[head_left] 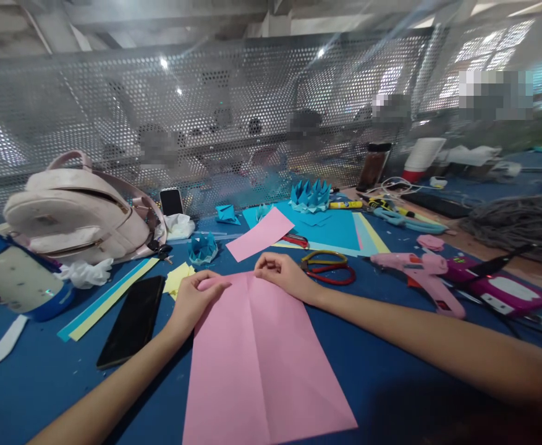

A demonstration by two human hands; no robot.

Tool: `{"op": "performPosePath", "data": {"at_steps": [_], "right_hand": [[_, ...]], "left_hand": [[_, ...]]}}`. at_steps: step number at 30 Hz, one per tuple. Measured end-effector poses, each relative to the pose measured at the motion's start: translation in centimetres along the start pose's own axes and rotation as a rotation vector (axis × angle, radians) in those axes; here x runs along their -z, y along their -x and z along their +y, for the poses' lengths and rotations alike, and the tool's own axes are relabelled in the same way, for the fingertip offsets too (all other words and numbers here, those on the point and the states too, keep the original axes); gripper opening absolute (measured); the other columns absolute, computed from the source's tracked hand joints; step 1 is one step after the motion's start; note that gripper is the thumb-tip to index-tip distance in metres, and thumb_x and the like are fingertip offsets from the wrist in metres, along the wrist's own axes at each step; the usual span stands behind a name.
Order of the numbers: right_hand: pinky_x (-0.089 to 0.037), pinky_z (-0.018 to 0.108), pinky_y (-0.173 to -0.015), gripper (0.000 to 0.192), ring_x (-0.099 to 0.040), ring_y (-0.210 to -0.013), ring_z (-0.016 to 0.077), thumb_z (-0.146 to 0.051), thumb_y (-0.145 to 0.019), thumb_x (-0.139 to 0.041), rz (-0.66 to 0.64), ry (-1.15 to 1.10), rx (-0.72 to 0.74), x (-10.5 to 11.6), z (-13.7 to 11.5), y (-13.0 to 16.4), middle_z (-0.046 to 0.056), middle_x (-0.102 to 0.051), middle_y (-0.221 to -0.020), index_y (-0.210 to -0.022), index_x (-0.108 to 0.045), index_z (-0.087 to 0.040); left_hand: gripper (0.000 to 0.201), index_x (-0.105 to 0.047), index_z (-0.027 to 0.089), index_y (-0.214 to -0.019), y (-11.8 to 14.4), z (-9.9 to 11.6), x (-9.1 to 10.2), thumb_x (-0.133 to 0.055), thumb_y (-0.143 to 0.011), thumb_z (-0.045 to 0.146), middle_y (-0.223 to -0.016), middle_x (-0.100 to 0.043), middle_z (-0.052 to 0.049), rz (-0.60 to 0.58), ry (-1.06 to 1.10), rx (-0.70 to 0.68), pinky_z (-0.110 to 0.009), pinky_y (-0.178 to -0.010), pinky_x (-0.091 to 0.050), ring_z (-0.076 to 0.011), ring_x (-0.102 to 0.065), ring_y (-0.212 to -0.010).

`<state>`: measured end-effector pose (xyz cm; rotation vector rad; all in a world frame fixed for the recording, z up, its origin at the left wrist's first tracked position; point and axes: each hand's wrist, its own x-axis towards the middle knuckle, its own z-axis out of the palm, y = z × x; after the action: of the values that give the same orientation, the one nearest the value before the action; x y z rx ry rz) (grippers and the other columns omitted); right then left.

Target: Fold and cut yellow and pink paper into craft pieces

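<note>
A large pink paper sheet lies flat on the blue table in front of me, with crease lines running down it. My left hand pinches the sheet's far left corner. My right hand pinches the far edge near the middle crease. Both hands rest on the paper's far end.
A black phone lies left of the sheet, with yellow and blue paper strips beside it. A pink backpack stands at far left. Scissors, a pink glue gun, another pink sheet and blue folded paper pieces lie beyond.
</note>
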<state>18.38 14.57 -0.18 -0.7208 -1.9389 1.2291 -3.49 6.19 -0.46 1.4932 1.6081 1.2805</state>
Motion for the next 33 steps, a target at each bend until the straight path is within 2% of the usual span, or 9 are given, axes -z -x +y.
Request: {"op": "performPosePath", "data": {"at_steps": [4, 8, 11, 14, 22, 29, 31, 33], "right_hand": [[-0.040, 0.025, -0.063, 0.039, -0.050, -0.068, 0.0130, -0.050, -0.070, -0.075, 0.154, -0.043, 0.006, 0.5, 0.2, -0.3, -0.002, -0.053, -0.071, -0.072, -0.054, -0.017], [-0.040, 0.024, -0.056, 0.045, -0.051, -0.064, 0.0125, -0.054, -0.068, -0.075, 0.157, -0.151, -0.043, 0.7, 0.5, -0.4, -0.003, -0.052, -0.070, -0.074, -0.048, -0.019], [-0.032, 0.021, -0.049, 0.051, -0.043, -0.056, 0.0092, -0.055, -0.066, -0.077, 0.160, -0.187, -0.080, 0.5, 0.8, -0.5, -0.006, -0.044, -0.062, -0.070, -0.039, -0.021], [-0.024, 0.021, -0.047, 0.056, -0.033, -0.053, 0.0073, -0.058, -0.066, -0.076, 0.153, -0.176, -0.099, 0.4, 1.1, -0.6, -0.008, -0.034, -0.059, -0.067, -0.033, -0.021], [-0.020, 0.024, -0.050, 0.056, -0.028, -0.056, 0.0087, -0.063, -0.070, -0.070, 0.149, -0.046, -0.022, 0.5, 1.2, -0.8, -0.007, -0.031, -0.063, -0.066, -0.032, -0.022], [-0.024, 0.025, -0.052, 0.055, -0.029, -0.058, 0.0103, -0.065, -0.074, -0.066, 0.152, -0.021, 0.036, 0.3, 1.2, -0.8, -0.006, -0.032, -0.065, -0.068, -0.031, -0.022], [-0.026, 0.024, -0.052, 0.053, -0.031, -0.058, 0.0107, -0.062, -0.075, -0.065, 0.152, -0.006, 0.036, 0.4, 1.1, -0.8, -0.006, -0.034, -0.065, -0.069, -0.032, -0.022], [-0.030, 0.024, -0.054, 0.048, -0.034, -0.059, 0.0112, -0.060, -0.078, -0.065, 0.151, 0.009, 0.026, 0.4, 0.9, -0.7, -0.005, -0.037, -0.065, -0.071, -0.037, -0.022]], "left_hand": [[0.026, -0.071, 0.016, -0.072, 0.1, -0.3, 0.5, -0.076, -0.070, 0.042, -0.070, -0.066, -0.001, 0.155, 0.074, 0.045, -0.022, -0.061, -0.042, -0.0161, -0.058, -0.068], [0.031, -0.073, 0.016, -0.075, 0.4, -0.3, 0.9, -0.079, -0.066, 0.044, -0.076, -0.069, -0.003, 0.223, 0.166, 0.098, -0.023, -0.061, -0.044, -0.0174, -0.060, -0.071], [0.033, -0.073, 0.015, -0.073, 0.6, -0.3, 1.1, -0.081, -0.062, 0.045, -0.075, -0.070, -0.004, 0.244, 0.217, 0.136, -0.023, -0.060, -0.045, -0.0184, -0.061, -0.071], [0.033, -0.073, 0.016, -0.070, 0.6, -0.3, 1.1, -0.083, -0.059, 0.045, -0.071, -0.069, -0.003, 0.255, 0.248, 0.160, -0.022, -0.058, -0.044, -0.0175, -0.061, -0.068], [0.032, -0.074, 0.015, -0.072, 0.5, -0.7, 1.0, -0.085, -0.059, 0.042, -0.069, -0.070, -0.002, 0.255, 0.351, 0.236, -0.020, -0.057, -0.045, -0.0145, -0.060, -0.064], [0.032, -0.074, 0.015, -0.074, 0.8, -0.7, 0.9, -0.086, -0.058, 0.040, -0.071, -0.071, -0.001, 0.256, 0.448, 0.299, -0.021, -0.057, -0.047, -0.0142, -0.062, -0.062], [0.033, -0.073, 0.015, -0.075, 0.7, -0.7, 1.0, -0.087, -0.058, 0.040, -0.068, -0.071, -0.001, 0.238, 0.477, 0.316, -0.020, -0.055, -0.047, -0.0136, -0.063, -0.060], [0.038, -0.074, 0.016, -0.083, 0.6, -0.6, 1.1, -0.085, -0.061, 0.044, -0.071, -0.072, -0.001, 0.192, 0.520, 0.336, -0.022, -0.057, -0.050, -0.0154, -0.065, -0.062]]}}
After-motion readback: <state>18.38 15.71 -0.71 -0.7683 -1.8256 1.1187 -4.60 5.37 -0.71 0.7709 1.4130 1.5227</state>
